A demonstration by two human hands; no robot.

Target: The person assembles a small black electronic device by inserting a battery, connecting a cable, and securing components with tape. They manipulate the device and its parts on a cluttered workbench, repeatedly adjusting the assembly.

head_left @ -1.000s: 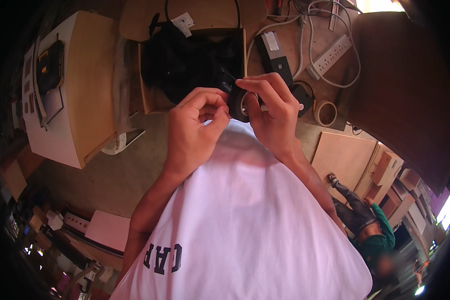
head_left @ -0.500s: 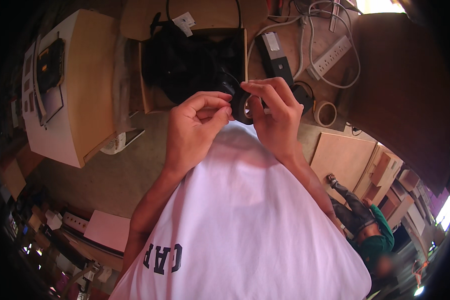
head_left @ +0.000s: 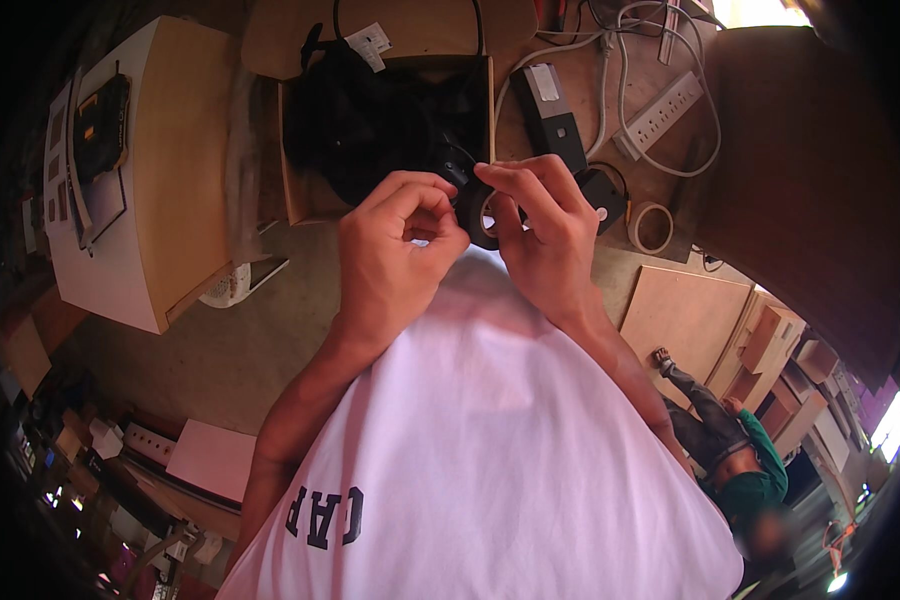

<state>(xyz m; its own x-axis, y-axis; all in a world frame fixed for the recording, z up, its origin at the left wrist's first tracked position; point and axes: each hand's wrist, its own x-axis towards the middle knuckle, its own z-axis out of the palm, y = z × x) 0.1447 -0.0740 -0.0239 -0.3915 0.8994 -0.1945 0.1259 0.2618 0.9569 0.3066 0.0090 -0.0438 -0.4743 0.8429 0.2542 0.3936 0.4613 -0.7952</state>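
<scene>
Black tape roll point(head_left: 477, 212) clamped in right hand point(head_left: 540, 235) grip, ring on edge; left hand point(head_left: 395, 245) grip pinched together just beside it, on roll's left

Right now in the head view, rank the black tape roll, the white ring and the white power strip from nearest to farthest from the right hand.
1. Black tape roll: held by the right hand.
2. White ring: just to its right on the floor.
3. White power strip: farther off, toward the upper right.
</scene>
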